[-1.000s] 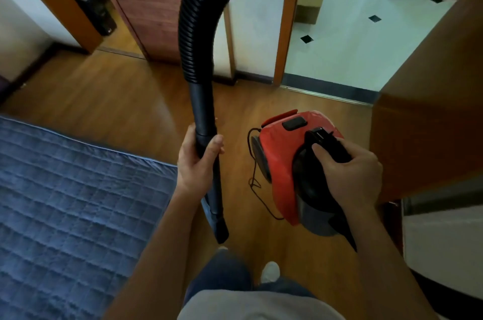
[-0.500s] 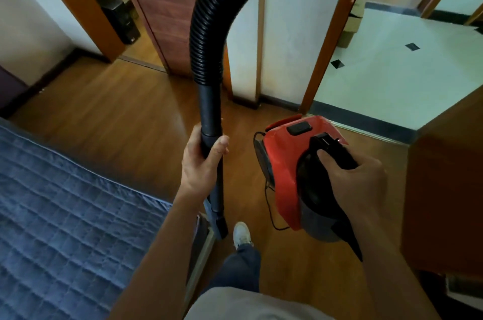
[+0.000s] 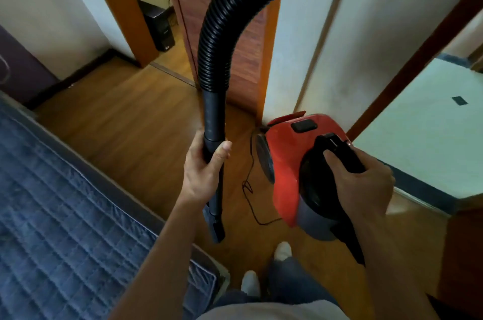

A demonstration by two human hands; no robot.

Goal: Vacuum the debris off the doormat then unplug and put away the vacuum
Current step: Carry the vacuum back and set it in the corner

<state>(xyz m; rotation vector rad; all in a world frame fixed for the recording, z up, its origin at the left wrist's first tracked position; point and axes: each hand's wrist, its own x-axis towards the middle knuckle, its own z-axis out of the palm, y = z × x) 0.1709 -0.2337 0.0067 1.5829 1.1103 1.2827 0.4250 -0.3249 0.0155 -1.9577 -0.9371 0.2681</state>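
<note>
Standing on the wooden floor (image 3: 125, 136), the person carried the whole machine in two hands. The largest thing near the left hand was the blue quilted mattress (image 3: 65, 215), which lay to the outer side of that hand and below it. No doormat was visible in this view, so I cannot tell how much of the cleaning was done.

The red vacuum (image 3: 285, 163) hung under the right hand (image 3: 363, 189), clear of the floor. This hand was closed around the black carry handle (image 3: 339, 152) on top of the body, with the thumb laid along it. The body looked hard and rather heavy for one hand, so the handle seemed the correct place to hold it; the smooth red shell would probably slip.

The black ribbed hose (image 3: 217, 32) rose above the left hand (image 3: 203, 176) and curved over toward the right side. It seemed flexible and light, and it would likely swing if held alone. The left hand was wrapped around the stiff black tube (image 3: 214, 121) just under the hose, a firm place for steering, with the nozzle (image 3: 215, 228) pointing down below the hand.

The thin power cord (image 3: 249, 189) dangled between both hands in a loose loop. It was limp and could catch the feet.
</note>
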